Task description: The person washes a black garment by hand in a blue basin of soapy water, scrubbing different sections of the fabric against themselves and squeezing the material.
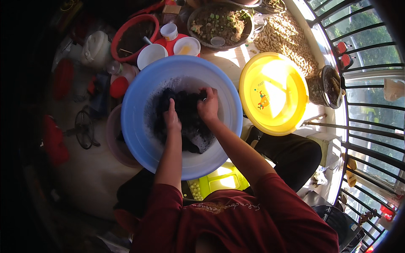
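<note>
A large blue basin [133, 122] stands in front of me with sudsy water in it. A wet black cloth [187, 111], probably a garment, lies bunched in the suds. My left hand [172, 118] is at the cloth's left side, its thumb pointing away from me and its other fingers hidden behind the dark fabric it grips. On the right side, my right hand [208, 106] has its fingers curled over the same cloth. Both hands are inside the basin, a short gap apart. The cloth's exact kind cannot be made out.
A yellow basin [295, 95] stands right of the blue one. Beyond are white bowls [152, 56], a red tub [116, 46], a soil-filled planter [196, 31] and peanuts [291, 40] spread out. A lime-green plastic item [206, 185] sits near my lap. Window bars [371, 105] line the right.
</note>
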The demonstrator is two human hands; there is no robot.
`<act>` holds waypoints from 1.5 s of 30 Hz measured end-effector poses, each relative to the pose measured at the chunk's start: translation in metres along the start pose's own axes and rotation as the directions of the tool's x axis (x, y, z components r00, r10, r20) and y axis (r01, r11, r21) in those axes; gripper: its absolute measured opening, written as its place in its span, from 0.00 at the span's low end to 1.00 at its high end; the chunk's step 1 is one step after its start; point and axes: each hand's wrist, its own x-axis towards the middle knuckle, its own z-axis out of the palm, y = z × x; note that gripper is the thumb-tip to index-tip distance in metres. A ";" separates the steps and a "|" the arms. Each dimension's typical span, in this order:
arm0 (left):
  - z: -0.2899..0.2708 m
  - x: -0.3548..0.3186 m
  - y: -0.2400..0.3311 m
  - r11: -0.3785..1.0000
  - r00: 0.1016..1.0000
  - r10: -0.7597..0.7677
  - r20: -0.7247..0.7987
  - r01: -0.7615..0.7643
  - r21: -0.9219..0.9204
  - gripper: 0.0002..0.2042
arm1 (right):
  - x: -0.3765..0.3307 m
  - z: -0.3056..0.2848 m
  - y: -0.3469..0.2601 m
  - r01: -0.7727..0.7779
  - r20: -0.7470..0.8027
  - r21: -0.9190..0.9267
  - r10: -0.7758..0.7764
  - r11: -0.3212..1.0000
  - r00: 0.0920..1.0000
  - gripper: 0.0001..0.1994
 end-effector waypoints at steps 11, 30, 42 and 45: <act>-0.012 0.002 0.010 0.851 0.889 -0.343 0.303 0.430 -0.302 0.21 | 0.003 0.000 -0.011 -0.277 0.424 -0.109 0.296 0.955 0.856 0.13; 0.017 -0.068 0.015 0.851 0.924 -0.286 0.254 0.366 -0.376 0.15 | 0.007 -0.033 -0.031 -0.007 0.322 -0.565 0.228 0.825 0.919 0.12; -0.011 -0.055 -0.047 0.592 0.737 -0.295 0.608 0.640 -0.490 0.43 | 0.024 0.002 -0.007 -0.003 0.541 -0.522 0.334 0.853 0.772 0.27; -0.004 -0.065 0.001 0.596 0.789 -0.338 0.514 0.602 -0.532 0.41 | 0.008 -0.018 -0.028 0.128 0.582 -0.248 0.042 0.960 0.812 0.21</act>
